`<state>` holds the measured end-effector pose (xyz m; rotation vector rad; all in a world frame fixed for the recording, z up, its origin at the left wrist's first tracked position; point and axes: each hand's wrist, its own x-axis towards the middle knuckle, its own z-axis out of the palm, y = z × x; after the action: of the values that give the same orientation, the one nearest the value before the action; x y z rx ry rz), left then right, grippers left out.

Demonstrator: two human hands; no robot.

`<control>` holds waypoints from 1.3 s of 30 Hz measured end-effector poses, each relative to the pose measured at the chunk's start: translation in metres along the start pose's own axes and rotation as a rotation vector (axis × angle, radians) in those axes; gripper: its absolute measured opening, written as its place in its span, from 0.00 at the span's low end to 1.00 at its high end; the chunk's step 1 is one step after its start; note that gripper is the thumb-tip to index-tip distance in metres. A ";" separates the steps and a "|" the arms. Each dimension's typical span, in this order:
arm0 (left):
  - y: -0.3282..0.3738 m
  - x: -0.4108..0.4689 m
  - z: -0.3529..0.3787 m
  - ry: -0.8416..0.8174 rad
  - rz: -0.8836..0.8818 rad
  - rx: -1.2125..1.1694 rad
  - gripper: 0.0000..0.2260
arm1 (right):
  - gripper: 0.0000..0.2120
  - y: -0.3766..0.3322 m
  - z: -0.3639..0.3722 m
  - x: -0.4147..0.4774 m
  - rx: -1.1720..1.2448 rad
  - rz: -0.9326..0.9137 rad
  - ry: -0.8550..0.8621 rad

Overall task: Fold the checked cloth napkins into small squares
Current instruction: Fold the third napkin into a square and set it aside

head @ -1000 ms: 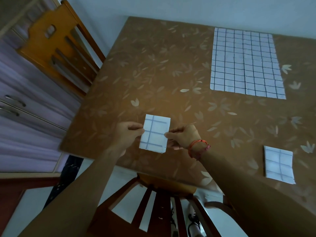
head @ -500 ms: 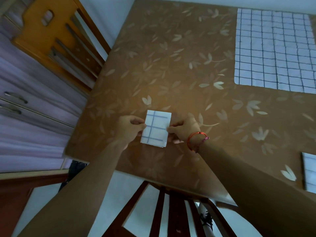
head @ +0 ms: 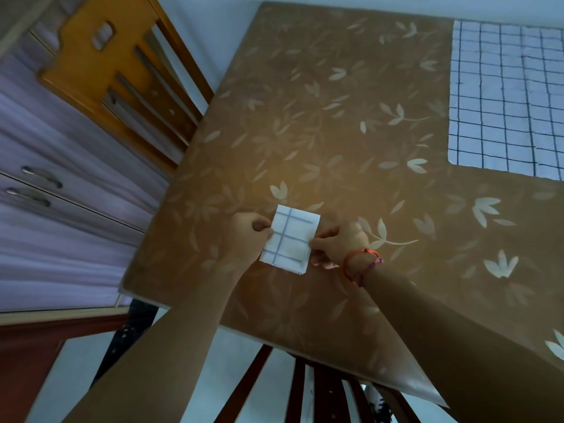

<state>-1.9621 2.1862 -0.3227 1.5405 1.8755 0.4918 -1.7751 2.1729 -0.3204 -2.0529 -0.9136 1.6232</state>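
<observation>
A small folded white napkin with blue check lines (head: 290, 239) lies on the brown leaf-patterned table (head: 320, 132), near its front left part. My left hand (head: 247, 236) pinches the napkin's left edge. My right hand (head: 338, 245), with a red thread at the wrist, pinches its right edge. A large unfolded checked napkin (head: 506, 99) lies flat at the far right of the table, cut off by the frame edge.
An orange wooden chair (head: 122, 74) stands at the table's left side. A dark wooden chair back (head: 308, 392) is below the near table edge. Purple drawers with metal handles (head: 39, 184) are on the left.
The view has shifted left and closer; the second folded napkin at the right has left the frame. Both hands still hold the small folded napkin in much the same spot.
</observation>
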 end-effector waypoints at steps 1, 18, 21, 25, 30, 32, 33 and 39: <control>0.001 0.000 0.000 0.005 0.008 0.015 0.04 | 0.03 0.000 0.001 0.000 -0.002 0.000 0.002; -0.014 -0.016 -0.003 0.013 0.030 0.079 0.05 | 0.04 0.009 0.011 -0.012 -0.085 -0.087 0.042; -0.015 -0.017 -0.004 0.019 0.032 0.087 0.05 | 0.03 0.010 0.012 -0.012 -0.122 -0.106 0.057; -0.014 -0.019 -0.003 0.030 0.039 0.092 0.06 | 0.05 0.009 0.013 -0.013 -0.184 -0.151 0.070; -0.016 -0.020 -0.001 0.044 0.066 0.091 0.05 | 0.05 0.009 0.012 -0.013 -0.221 -0.179 0.087; -0.015 -0.022 0.000 0.049 0.078 0.105 0.05 | 0.06 0.010 0.012 -0.013 -0.252 -0.198 0.099; -0.015 -0.023 0.001 0.054 0.089 0.111 0.05 | 0.06 0.010 0.012 -0.013 -0.260 -0.207 0.104; -0.022 -0.027 0.004 0.084 0.163 0.137 0.06 | 0.04 0.012 0.011 -0.011 -0.316 -0.240 0.096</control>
<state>-1.9727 2.1542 -0.3334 1.7986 1.8887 0.5174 -1.7836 2.1557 -0.3236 -2.0985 -1.3951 1.3115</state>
